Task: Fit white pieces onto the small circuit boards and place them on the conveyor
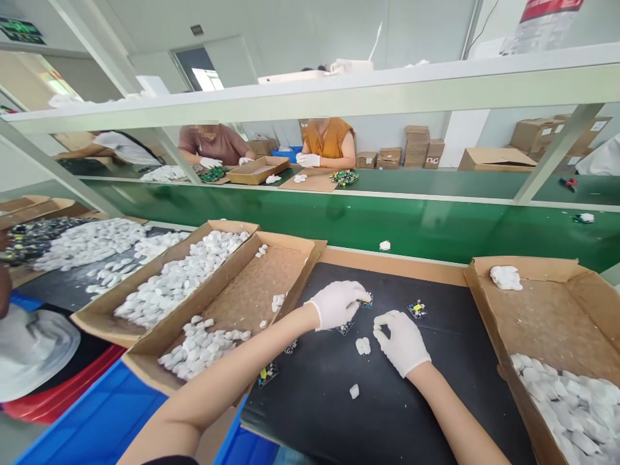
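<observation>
Forearms [242,374] span the worktop [387,426]: left hand [338,303] pinches a circuit board [369,301], likely light, stiff, fragile, best edge-held; right hand [402,342] half-curled, empty!

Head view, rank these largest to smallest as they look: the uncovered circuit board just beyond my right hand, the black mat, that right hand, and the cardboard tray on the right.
1. Black mat
2. Cardboard tray, though the frame cuts it off
3. Right hand
4. Circuit board

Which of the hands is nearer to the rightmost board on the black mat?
Right: the right hand is just below and left of the board; the left hand is farther left, at another board.
</observation>
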The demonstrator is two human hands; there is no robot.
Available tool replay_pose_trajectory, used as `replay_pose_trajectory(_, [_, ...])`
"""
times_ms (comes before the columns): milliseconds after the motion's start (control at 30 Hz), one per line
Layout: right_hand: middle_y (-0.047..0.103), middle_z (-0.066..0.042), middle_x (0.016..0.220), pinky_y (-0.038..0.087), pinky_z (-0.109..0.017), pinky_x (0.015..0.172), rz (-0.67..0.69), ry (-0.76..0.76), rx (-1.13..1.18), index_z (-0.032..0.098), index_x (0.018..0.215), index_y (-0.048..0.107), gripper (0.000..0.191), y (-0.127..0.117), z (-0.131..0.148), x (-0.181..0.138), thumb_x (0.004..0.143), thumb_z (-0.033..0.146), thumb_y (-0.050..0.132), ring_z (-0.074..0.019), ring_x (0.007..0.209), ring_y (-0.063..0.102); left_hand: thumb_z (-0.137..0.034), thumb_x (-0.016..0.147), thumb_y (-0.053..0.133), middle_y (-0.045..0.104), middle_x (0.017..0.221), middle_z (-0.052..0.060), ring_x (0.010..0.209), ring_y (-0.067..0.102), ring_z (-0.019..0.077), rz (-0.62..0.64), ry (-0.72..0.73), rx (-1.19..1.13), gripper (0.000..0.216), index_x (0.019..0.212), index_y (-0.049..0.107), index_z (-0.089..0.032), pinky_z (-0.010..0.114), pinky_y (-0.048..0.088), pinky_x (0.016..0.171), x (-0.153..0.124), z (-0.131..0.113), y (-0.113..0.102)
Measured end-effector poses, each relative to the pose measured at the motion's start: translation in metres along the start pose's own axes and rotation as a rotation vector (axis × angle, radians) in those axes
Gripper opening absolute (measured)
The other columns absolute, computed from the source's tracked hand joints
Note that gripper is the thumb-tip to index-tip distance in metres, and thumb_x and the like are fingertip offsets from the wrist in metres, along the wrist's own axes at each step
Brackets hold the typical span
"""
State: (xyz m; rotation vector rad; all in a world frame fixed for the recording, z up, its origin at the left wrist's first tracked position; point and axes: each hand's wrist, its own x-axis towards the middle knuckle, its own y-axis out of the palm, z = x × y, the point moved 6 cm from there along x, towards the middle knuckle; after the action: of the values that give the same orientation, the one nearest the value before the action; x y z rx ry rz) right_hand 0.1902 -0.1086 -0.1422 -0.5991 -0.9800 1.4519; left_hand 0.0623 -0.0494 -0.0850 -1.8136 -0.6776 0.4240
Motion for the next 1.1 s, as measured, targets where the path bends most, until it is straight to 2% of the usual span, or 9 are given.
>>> replay_pose_trajectory(133, [0.063, -0.008, 0.105, 0.042, -0.034, 0.087, -0.054, 0.028, -0.011, 0.019, 0.102, 0.065, 0.036, -0.003, -0.001, -0.002, 0.072, 0.004, 0.052, -0.0232, 0.095, 0.055, -0.033, 0.077, 0.058, 0.070, 0.090, 0.008, 0.084, 0.065, 0.0274, 0.011, -0.058, 0.016, 0.021, 0.090, 0.069, -0.022, 0.042, 0.048, 0.083, -0.025, -0.024, 0.008])
replay_pose_trajectory(200, [0.062, -0.008, 0.108, 0.041, -0.035, 0.089, -0.043, -0.024, -0.007, 0.019, 0.105, 0.064, 0.043, -0.004, 0.007, -0.005, 0.068, 0.001, 0.050, -0.0234, 0.098, 0.054, -0.031, 0.077, 0.057, 0.071, 0.079, 0.006, 0.078, 0.066, 0.0266, 0.054, -0.087, -0.013, 0.016, 0.079, 0.070, -0.022, 0.041, 0.048, 0.081, -0.031, -0.029, 0.019])
replay_pose_trajectory(300, [0.062, -0.008, 0.107, 0.040, -0.038, 0.091, 0.049, -0.134, 0.000, 0.020, 0.100, 0.064, 0.037, -0.001, 0.022, -0.011, 0.068, 0.006, 0.053, -0.0256, 0.105, 0.053, -0.020, 0.073, 0.056, 0.071, 0.070, 0.002, 0.071, 0.067, 0.0224, 0.093, -0.108, -0.097, 0.013, 0.070, 0.069, -0.024, 0.034, 0.049, 0.076, -0.032, -0.029, 0.033])
replay_pose_trajectory(433, [0.063, -0.011, 0.104, 0.040, -0.045, 0.089, 0.103, -0.136, 0.031, 0.018, 0.109, 0.058, 0.039, 0.001, 0.028, -0.014, 0.070, 0.021, 0.062, -0.0301, 0.106, 0.052, -0.020, 0.066, 0.059, 0.070, 0.069, 0.001, 0.065, 0.066, 0.0217, 0.013, -0.156, -0.163, 0.010, 0.075, 0.064, -0.021, 0.033, 0.049, 0.071, -0.030, -0.021, 0.036])
replay_pose_trajectory(667, [0.066, -0.006, 0.086, 0.050, -0.036, 0.074, 0.109, 0.116, 0.632, 0.017, 0.096, 0.062, 0.025, -0.002, 0.015, -0.007, 0.074, 0.030, 0.061, -0.0182, 0.072, 0.060, -0.012, 0.068, 0.053, 0.064, 0.072, 0.000, 0.065, 0.061, 0.0129, -0.204, -0.188, -0.384, 0.014, 0.080, 0.056, -0.017, 0.024, 0.050, 0.064, -0.035, -0.028, 0.018])
replay_pose_trajectory(800, [0.066, -0.007, 0.088, 0.050, -0.036, 0.076, 0.110, 0.165, 1.062, 0.017, 0.087, 0.063, 0.025, -0.006, 0.018, -0.008, 0.071, 0.036, 0.067, -0.0181, 0.074, 0.061, -0.015, 0.070, 0.056, 0.063, 0.072, 0.002, 0.066, 0.062, 0.0140, -0.292, -0.188, -0.828, 0.008, 0.077, 0.053, -0.017, 0.027, 0.052, 0.065, -0.040, -0.035, 0.015])
replay_pose_trajectory(900, [0.064, -0.004, 0.081, 0.050, -0.033, 0.070, 0.078, 0.293, 1.303, 0.018, 0.082, 0.064, 0.028, -0.007, 0.016, -0.011, 0.065, 0.037, 0.075, -0.0162, 0.069, 0.059, -0.020, 0.073, 0.059, 0.061, 0.072, 0.002, 0.069, 0.063, 0.0154, -0.340, -0.232, -1.111, 0.009, 0.077, 0.051, -0.018, 0.029, 0.053, 0.066, -0.043, -0.040, 0.019])
replay_pose_trajectory(1000, [0.063, -0.002, 0.077, 0.050, -0.032, 0.070, 0.102, 0.349, 1.402, 0.018, 0.076, 0.065, 0.028, -0.008, 0.019, -0.013, 0.063, 0.039, 0.077, -0.0151, 0.067, 0.058, -0.019, 0.075, 0.060, 0.059, 0.072, 0.000, 0.069, 0.061, 0.0141, -0.425, -0.218, -1.240, 0.013, 0.076, 0.047, -0.019, 0.028, 0.051, 0.065, -0.047, -0.046, 0.023])
replay_pose_trajectory(1100, [0.063, -0.003, 0.078, 0.049, -0.034, 0.074, 0.073, 0.314, 1.352, 0.019, 0.078, 0.065, 0.030, -0.013, 0.021, -0.011, 0.065, 0.043, 0.075, -0.0169, 0.072, 0.058, -0.013, 0.075, 0.058, 0.054, 0.075, 0.000, 0.072, 0.057, 0.0121, -0.553, -0.208, -1.196, 0.013, 0.073, 0.046, -0.018, 0.027, 0.049, 0.070, -0.051, -0.050, 0.026])
